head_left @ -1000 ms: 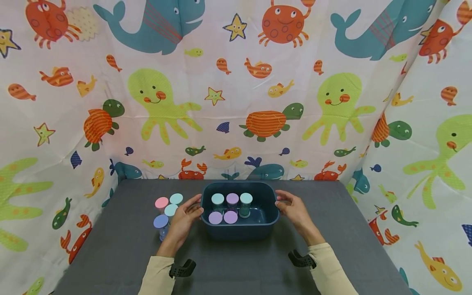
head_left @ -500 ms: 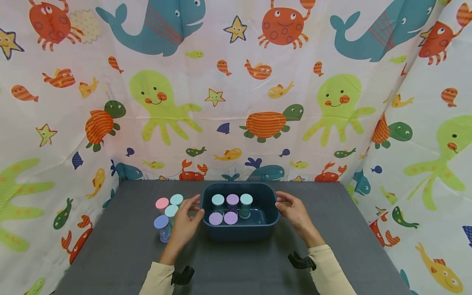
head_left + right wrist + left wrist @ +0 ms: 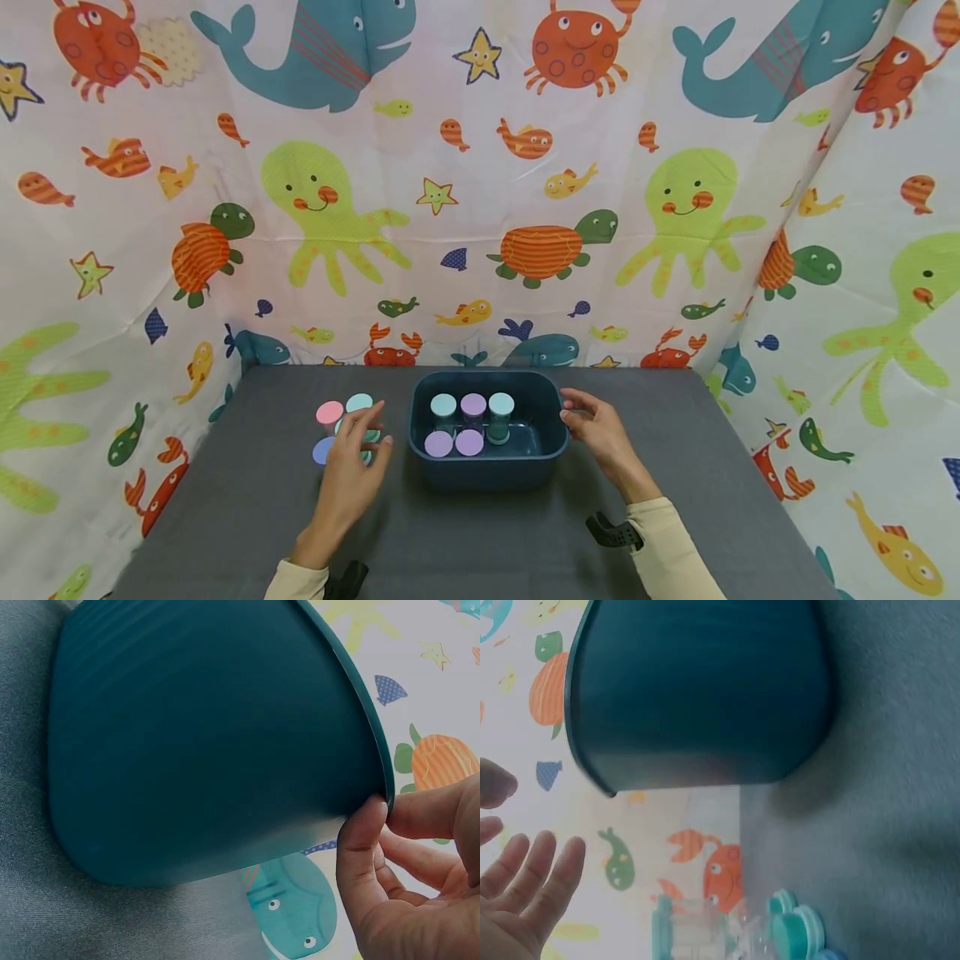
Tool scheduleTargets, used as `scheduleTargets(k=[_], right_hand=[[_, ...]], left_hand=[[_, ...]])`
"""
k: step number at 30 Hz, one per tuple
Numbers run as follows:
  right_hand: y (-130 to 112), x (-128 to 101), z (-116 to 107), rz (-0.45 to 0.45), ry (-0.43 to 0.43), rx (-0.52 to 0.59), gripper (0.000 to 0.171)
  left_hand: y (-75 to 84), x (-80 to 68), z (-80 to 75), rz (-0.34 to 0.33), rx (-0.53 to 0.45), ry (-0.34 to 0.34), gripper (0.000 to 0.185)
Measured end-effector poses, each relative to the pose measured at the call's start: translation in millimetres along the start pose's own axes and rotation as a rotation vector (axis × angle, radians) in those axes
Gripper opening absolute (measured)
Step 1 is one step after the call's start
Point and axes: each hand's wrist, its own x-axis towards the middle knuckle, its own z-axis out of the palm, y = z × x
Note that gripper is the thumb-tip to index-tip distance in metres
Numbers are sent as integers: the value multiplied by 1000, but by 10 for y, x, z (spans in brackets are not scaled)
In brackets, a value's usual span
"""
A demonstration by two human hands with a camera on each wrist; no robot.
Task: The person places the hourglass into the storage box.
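Several sand timers stand in a dark blue bin (image 3: 487, 472), their round caps teal (image 3: 501, 405) or purple (image 3: 469, 442). At its right end, my right hand (image 3: 602, 432) holds the rim with thumb and index finger, as the right wrist view shows. Left of the bin, my left hand (image 3: 351, 467) reaches over another group of sand timers, fingers spread and nothing held. That group has a pink-capped timer (image 3: 328, 412), a teal-capped timer (image 3: 359, 402) and a blue-capped timer (image 3: 323, 451); another teal one is partly hidden behind the hand. Clear tubes show in the left wrist view, beside a teal cap (image 3: 662, 930).
The bin stands on a dark grey tabletop (image 3: 525, 542), near its back edge. A curtain (image 3: 480, 167) printed with sea animals hangs behind and along both sides. Inside the bin, the right part of the floor (image 3: 531, 437) shows.
My left hand has left the bin's left end and moved left over the loose sand timers. My right hand and the bin stay where they were.
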Motion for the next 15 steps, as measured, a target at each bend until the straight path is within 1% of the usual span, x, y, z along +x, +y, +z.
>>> scheduleTargets(k=[4, 7, 9, 12, 15], right_hand=[[-4, -1, -2, -2, 0, 7, 41], [-6, 1, -2, -3, 2, 14, 41], [-5, 4, -4, -1, 3, 7, 41], [5, 13, -5, 2, 6, 3, 40], [20, 24, -10, 1, 3, 0, 40]], left_hand=[[8, -52, -106, 41, 28, 70, 50], [-7, -87, -175, 87, 43, 131, 47], [-21, -108, -215, 115, 54, 160, 48], [-39, -139, -268, 126, 66, 179, 51], [-70, -162, -315, 105, 78, 174, 54]])
